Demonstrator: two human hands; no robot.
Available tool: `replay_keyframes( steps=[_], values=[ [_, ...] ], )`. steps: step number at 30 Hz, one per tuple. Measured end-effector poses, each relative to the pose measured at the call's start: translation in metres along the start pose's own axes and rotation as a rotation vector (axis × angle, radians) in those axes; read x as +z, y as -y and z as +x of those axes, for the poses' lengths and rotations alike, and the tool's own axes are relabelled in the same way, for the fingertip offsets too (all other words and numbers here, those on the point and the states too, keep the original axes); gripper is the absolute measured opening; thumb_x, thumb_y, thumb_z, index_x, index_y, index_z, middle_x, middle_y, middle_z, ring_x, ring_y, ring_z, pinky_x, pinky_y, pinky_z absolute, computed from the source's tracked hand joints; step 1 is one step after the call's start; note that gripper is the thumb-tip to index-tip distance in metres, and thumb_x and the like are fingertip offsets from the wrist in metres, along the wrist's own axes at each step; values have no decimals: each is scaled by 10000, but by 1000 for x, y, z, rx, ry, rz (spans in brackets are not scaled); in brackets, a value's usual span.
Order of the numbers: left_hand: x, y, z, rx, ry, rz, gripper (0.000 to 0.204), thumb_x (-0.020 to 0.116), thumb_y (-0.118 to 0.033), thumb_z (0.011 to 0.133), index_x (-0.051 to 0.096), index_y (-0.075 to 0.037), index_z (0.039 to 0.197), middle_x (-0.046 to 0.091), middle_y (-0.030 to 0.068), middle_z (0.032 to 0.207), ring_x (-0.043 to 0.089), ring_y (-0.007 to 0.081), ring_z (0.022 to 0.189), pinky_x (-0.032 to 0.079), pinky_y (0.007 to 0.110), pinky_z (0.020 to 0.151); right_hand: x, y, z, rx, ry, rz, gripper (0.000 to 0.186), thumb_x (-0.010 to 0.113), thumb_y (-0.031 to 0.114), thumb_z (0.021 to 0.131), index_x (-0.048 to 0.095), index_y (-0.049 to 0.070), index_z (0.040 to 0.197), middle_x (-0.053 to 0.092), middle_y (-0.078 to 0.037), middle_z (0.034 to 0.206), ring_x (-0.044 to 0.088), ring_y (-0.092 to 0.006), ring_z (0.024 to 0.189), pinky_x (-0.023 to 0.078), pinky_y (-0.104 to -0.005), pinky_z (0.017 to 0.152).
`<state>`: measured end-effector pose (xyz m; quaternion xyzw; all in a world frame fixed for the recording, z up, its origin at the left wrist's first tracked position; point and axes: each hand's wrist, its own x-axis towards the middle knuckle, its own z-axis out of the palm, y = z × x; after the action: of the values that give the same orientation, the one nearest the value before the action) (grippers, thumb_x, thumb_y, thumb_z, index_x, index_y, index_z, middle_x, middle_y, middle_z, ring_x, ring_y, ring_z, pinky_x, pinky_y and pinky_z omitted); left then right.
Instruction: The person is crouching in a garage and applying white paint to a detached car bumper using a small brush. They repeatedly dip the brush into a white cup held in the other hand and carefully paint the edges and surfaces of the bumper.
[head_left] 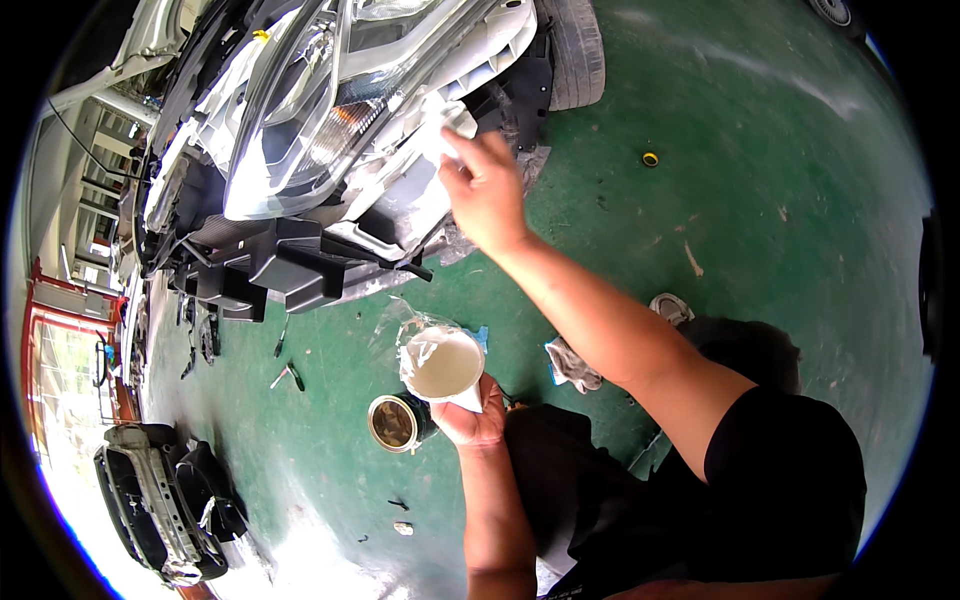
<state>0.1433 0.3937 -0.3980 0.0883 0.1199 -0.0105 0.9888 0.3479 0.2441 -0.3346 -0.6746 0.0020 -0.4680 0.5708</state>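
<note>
Right hand [487,190] pinches white flat spreader [447,128] against white car bumper [400,195] beside clear headlight [290,140], smoothing filler. Left hand [470,418] grips white putty-smeared mixing board [440,365] level above open round tin [395,422] on green floor [760,180].

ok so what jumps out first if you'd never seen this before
The stripped car front at upper left, its headlight exposed and the bumper off. The right hand presses a white spreader against the pale bodywork beside the lamp. Lower centre, the left hand holds a board of white filler over an open tin on the green floor.
</note>
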Motion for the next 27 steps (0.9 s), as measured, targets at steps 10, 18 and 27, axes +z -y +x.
replay_keyframes(
  steps=[10,18,27],
  values=[
    [-32,-6,8,-17,137,88,461,508,-313,1031,526,-95,1436,628,115,1374,681,262,1134,508,252,470,17,37,-34,-83,225,31,348,714,41,814,707,51,1161,578,-97,887,635,-302,759,539,-416,669],
    [-33,-2,10,-69,175,62,452,516,-308,1026,534,-96,1425,634,109,1350,690,235,1026,496,258,462,-16,15,-3,67,88,61,304,721,26,871,739,57,1173,609,-81,891,609,-165,697,487,-307,612],
    [-26,7,14,-87,132,28,438,545,-280,1005,550,-88,1399,640,112,1325,686,222,947,461,256,435,-20,-1,22,-119,97,-55,319,724,41,852,738,34,1171,621,-120,912,644,-253,800,522,-361,725]
  ],
)
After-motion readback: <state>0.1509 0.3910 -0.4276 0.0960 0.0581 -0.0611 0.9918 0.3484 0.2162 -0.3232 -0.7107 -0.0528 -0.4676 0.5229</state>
